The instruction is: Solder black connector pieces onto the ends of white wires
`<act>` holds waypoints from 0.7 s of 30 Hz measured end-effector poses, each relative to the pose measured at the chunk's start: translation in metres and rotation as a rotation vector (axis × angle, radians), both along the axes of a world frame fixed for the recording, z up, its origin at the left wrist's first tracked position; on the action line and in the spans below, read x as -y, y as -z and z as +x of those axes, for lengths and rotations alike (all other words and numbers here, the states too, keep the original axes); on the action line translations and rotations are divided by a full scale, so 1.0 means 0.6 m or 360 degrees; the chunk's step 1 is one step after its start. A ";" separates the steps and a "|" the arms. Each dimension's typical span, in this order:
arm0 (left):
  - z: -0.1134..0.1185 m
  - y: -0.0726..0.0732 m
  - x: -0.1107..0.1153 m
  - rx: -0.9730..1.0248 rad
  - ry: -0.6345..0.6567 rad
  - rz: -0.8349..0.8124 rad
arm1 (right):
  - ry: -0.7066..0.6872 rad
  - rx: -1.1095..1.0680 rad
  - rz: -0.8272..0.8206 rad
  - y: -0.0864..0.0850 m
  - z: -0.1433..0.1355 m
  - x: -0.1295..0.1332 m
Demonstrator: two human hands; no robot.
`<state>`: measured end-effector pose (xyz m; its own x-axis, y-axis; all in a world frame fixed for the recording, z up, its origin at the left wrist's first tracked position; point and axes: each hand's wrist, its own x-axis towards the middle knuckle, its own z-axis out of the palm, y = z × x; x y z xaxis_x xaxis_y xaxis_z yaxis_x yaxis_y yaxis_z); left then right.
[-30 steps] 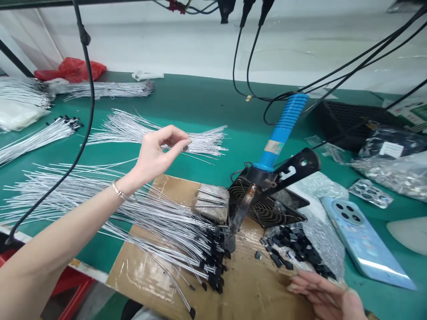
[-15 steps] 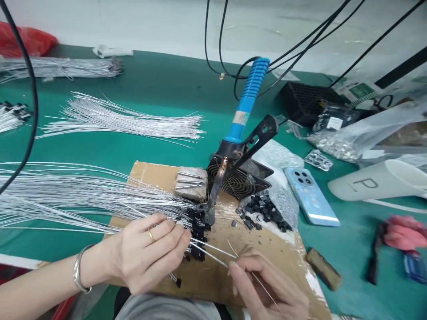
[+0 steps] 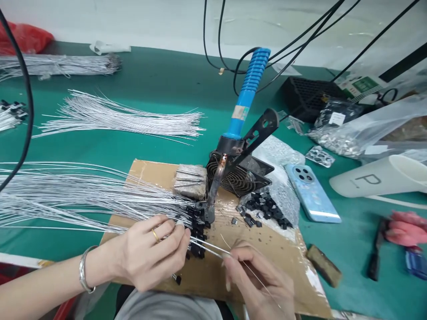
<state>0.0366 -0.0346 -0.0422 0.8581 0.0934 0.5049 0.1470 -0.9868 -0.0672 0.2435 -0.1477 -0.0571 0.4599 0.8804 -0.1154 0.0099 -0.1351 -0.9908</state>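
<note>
With my left hand [image 3: 150, 253] I pinch 2 white wires [image 3: 207, 246]; at its 3 o'clock, my right hand [image 3: 263, 278] pinches their far stretch. Black tips [image 3: 197, 232] at 2 o'clock look finished; the bare-ended bundle [image 3: 133, 119] at 12 seems untreated, with loose black chips [image 3: 267, 206] left.

At near centre, two thin, straight white wires [image 3: 208, 245], slanting nearer to the right, held between left hand [image 3: 155, 253] and right hand [image 3: 260, 278]. Also pinched in right hand, a fine, pale, slightly curved strand [image 3: 263, 285].
</note>
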 end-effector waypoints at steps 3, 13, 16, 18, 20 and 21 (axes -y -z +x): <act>0.000 0.009 0.000 0.0000 0.0001 0.0060 | -0.0036 0.0011 -0.0008 0.003 0.000 0.002; 0.035 -0.023 0.053 0.0076 -0.0441 -0.1245 | -0.0495 0.0572 0.0476 0.011 0.013 -0.005; 0.052 -0.038 0.063 -0.0101 -0.0491 -0.1611 | -0.0634 0.0657 0.0597 0.019 0.018 -0.007; 0.059 -0.035 0.065 -0.0188 -0.0539 -0.1772 | -0.0604 0.0671 0.0609 0.023 0.018 -0.007; 0.064 -0.028 0.064 -0.0207 -0.0609 -0.1926 | -0.0552 0.0655 0.0600 0.027 0.013 -0.007; 0.066 -0.024 0.063 -0.0199 -0.0642 -0.2023 | -0.0525 0.0634 0.0586 0.029 0.009 -0.007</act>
<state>0.0759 -0.0725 -0.0280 0.6932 0.6924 -0.2003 0.5011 -0.2632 0.8244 0.2491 -0.1437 -0.0746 0.1027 0.9326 0.3461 0.3701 0.2872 -0.8835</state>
